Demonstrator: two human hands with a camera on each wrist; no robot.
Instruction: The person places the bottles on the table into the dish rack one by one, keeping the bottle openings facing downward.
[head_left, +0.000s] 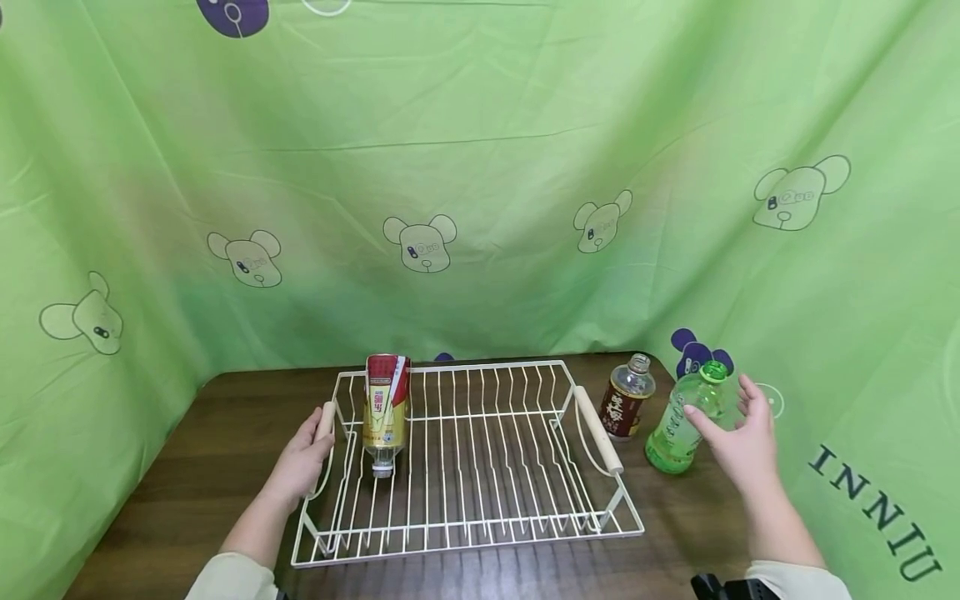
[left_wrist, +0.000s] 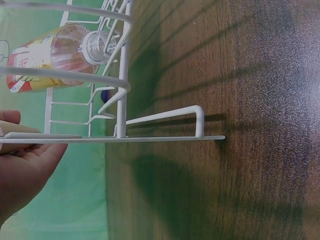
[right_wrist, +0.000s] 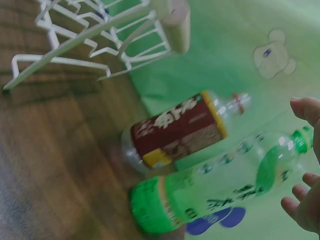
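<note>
A white wire dish rack [head_left: 468,548] stands on the table, and my left hand [head_left: 300,458] grips its left wooden handle [head_left: 326,421]. In the rack's left part, an empty clear plastic bottle [head_left: 386,408] with a red and yellow label is set neck down; its open mouth shows in the left wrist view. At the right, my right hand [head_left: 744,442] is beside a green plastic bottle [head_left: 678,429] that stands on the table. Its thumb and fingers are spread to either side of the green bottle's neck [right_wrist: 301,140], with visible gaps. Nothing is held in it.
Between the rack's right wooden handle [head_left: 598,429] and the green bottle stands a clear bottle with a brown label [head_left: 624,404]. The dark wooden table [head_left: 225,442] backs onto a green printed curtain [head_left: 495,308], which also hangs along both sides.
</note>
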